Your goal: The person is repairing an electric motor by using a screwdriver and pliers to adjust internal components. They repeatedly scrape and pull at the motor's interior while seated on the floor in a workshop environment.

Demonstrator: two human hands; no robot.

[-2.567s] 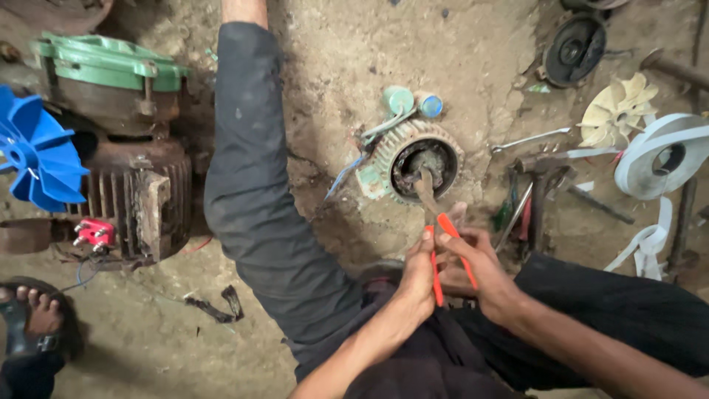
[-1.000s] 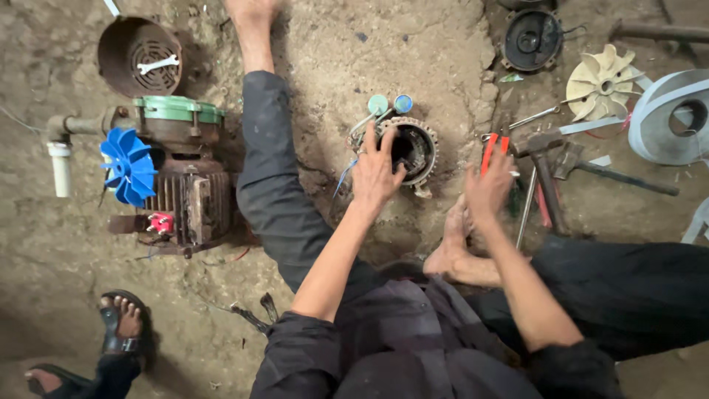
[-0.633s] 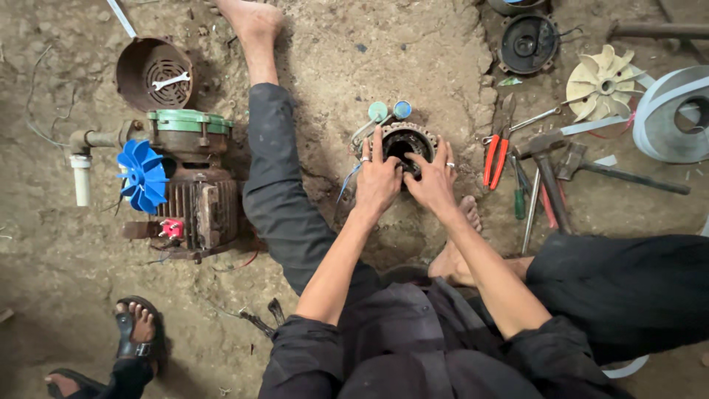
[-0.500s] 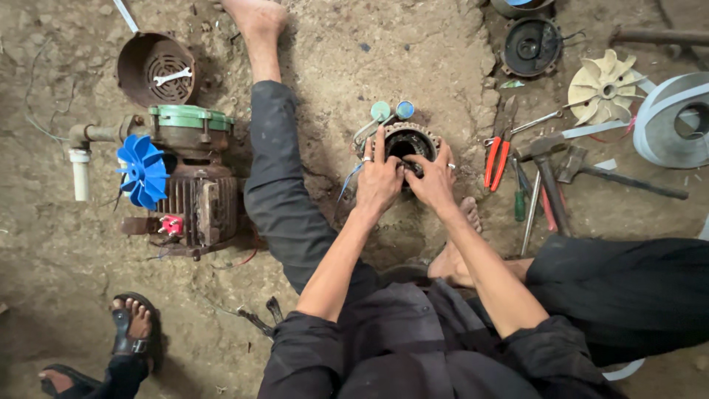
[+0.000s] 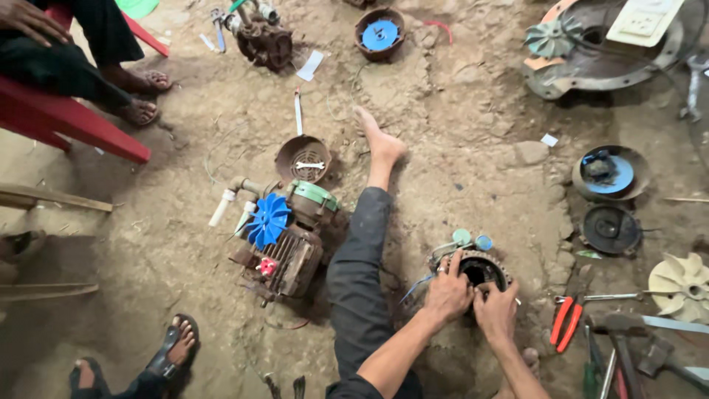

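Both hands were clamped on the round motor housing [image 5: 481,272] sitting in the dirt, left hand [image 5: 447,293] curled over its left rim, right hand [image 5: 496,310] gripping the near edge, with orange-handled pliers [image 5: 567,322] lying just beside it.

A pale rectangular switch-and-socket plate [image 5: 648,21] lies at one o'clock in the view, resting tilted on a round metal housing [image 5: 591,70], its face cream with small grey insets. A small white paper slip [image 5: 310,65], oblong and tilted, lies on the dirt at eleven o'clock, and a smaller white scrap [image 5: 549,140] lies at two o'clock. No screens or signs are visible.
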